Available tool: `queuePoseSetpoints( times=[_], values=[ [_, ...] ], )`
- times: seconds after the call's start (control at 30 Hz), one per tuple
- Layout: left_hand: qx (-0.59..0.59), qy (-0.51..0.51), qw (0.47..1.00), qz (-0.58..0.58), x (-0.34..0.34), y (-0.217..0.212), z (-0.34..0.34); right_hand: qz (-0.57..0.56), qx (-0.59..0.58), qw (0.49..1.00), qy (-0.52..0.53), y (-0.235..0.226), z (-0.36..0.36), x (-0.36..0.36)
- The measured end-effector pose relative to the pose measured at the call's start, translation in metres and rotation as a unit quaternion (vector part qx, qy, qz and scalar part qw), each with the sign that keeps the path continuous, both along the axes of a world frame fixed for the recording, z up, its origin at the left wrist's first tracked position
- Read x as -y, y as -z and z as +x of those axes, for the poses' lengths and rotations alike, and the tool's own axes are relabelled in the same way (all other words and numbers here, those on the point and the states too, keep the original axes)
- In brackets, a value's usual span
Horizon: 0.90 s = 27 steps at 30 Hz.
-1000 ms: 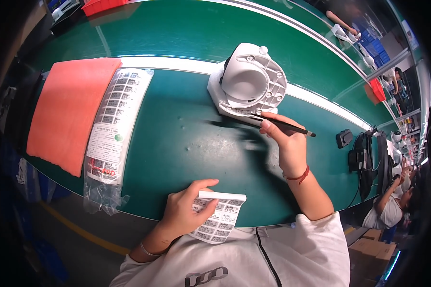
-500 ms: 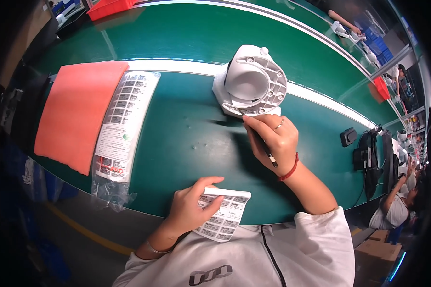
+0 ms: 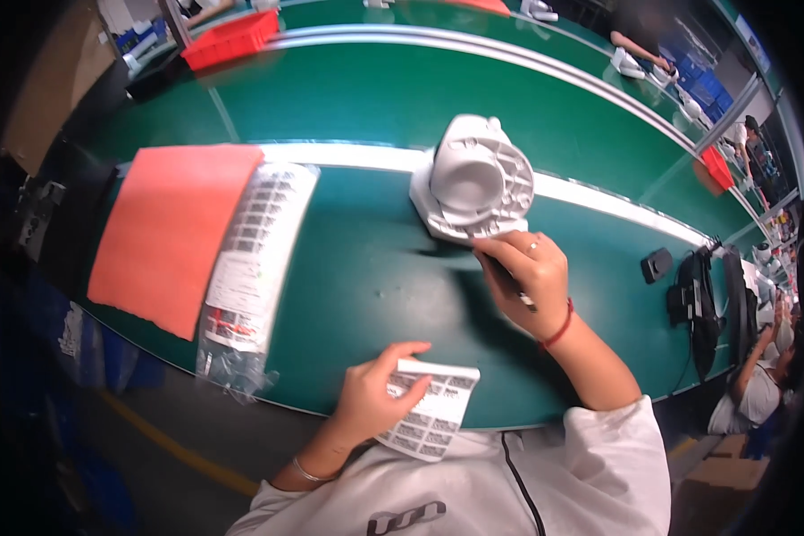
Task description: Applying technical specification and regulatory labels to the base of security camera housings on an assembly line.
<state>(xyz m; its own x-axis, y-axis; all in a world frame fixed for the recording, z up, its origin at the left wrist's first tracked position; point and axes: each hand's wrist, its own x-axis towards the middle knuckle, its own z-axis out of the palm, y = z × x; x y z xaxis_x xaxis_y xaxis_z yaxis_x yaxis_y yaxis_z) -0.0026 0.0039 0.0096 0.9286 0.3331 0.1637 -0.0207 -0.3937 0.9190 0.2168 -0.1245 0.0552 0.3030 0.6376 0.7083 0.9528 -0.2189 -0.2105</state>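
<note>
My left hand (image 3: 375,399) pinches a sheet of labels (image 3: 431,422) between thumb and fingers, near the bench's front edge. The sheet is white with rows of grey printed stickers, and its top edge curls. In my right hand (image 3: 529,279) is a slim black tool (image 3: 520,295), its kind hard to tell, pointing toward a white plastic housing (image 3: 471,183). The fingertips are at the housing's near lower rim. That housing stands on the green bench, showing a round recess and a ribbed side with screw holes. Blur hides whether the tool's tip touches it.
Left on the bench lie an orange foam sheet (image 3: 177,232) and a plastic bag of label sheets (image 3: 257,259). A small black box (image 3: 657,265) and black cables with an adapter (image 3: 688,304) lie at right. A red bin (image 3: 232,40) stands far left. Other people work at right.
The whole view has shifted, so the bench and both hands appear lower and slightly right. My right hand stays at the housing's rim, and my left still holds the label sheet.
</note>
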Motion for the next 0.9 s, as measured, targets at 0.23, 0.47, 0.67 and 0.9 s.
queuePoseSetpoints(
  times=[0.23,0.47,0.67,0.9],
  values=[
    [-0.031,0.001,0.999,0.014,0.001,0.000,-0.002,0.081,-0.250,0.957,-0.120,-0.070,0.014,0.014],
    [-0.036,-0.012,0.999,0.021,0.003,0.000,-0.001,0.220,-0.073,0.969,-0.086,-0.115,0.052,0.009],
    [-0.069,-0.035,0.997,-0.013,0.009,-0.004,-0.003,0.111,-0.138,0.983,-0.058,-0.100,0.074,-0.001],
    [-0.051,-0.014,0.997,-0.049,0.020,0.000,0.005,-0.160,-0.160,0.974,-0.001,-0.074,0.086,-0.016]
  ],
)
